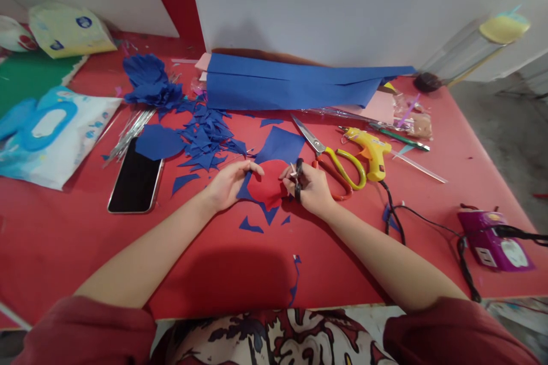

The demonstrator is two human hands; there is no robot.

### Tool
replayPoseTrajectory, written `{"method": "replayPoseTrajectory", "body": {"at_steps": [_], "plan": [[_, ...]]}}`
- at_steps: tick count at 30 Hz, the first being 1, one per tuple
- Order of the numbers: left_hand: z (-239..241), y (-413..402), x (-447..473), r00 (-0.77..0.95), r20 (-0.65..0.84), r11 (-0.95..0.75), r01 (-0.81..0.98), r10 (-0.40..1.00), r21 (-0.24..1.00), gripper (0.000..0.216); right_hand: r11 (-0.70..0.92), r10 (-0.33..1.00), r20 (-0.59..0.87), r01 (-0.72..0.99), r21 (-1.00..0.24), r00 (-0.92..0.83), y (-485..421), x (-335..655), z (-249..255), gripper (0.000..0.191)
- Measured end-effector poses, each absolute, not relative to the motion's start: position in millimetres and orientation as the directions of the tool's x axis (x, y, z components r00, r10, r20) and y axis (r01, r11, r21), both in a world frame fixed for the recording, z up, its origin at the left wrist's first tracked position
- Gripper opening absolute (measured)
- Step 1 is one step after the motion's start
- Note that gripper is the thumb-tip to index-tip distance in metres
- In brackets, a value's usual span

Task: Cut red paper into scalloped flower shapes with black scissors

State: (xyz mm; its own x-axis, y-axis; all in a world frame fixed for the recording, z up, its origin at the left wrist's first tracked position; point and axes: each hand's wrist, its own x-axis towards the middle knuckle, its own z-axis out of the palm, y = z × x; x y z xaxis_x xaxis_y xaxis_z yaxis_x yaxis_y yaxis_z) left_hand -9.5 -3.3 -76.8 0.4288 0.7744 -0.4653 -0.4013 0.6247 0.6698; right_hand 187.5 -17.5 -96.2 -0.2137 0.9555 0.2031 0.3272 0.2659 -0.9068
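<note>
- Red disc, partly hiding blue paper
- Pinched at nine o'clock by left hand
- Black-handled scissors at three o'clock in curled right hand; blades indistinct

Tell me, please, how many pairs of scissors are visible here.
2. The small scissors are in the right hand; the large scissors lie on the table, left of the glue gun. Others may be hidden.

Phone, screen dark, flat on bench. Wipes pack left, tissue pack behind; purple box far right.
</note>
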Motion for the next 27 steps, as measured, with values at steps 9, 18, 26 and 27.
{"method": "replayPoseTrajectory", "body": {"at_steps": [9,18,26,27], "plan": [[-76.5,-3.2,-8.3,0.393,-0.495,0.63,-0.416,0.775,0.656,0.016,0.295,0.947,0.225,0.347,-0.89,-0.229,-18.8,187.4,-93.3,0.005],[-73.5,-4.1,-6.9,0.372,-0.484,0.61,-0.453,0.792,0.65,0.02,0.31,0.94,0.237,0.324,-0.894,-0.245,-21.0,186.5,-92.8,0.011],[-73.8,-4.5,-6.3,0.369,-0.472,0.598,-0.454,0.801,0.66,0.022,0.367,0.922,0.287,0.346,-0.864,-0.26,-20.4,187.4,-92.8,0.011],[-73.5,-4.8,-6.4,0.37,-0.469,0.596,-0.454,0.802,0.662,0.022,0.362,0.924,0.282,0.349,-0.864,-0.259,-20.4,187.4,-92.9,0.012]]}}
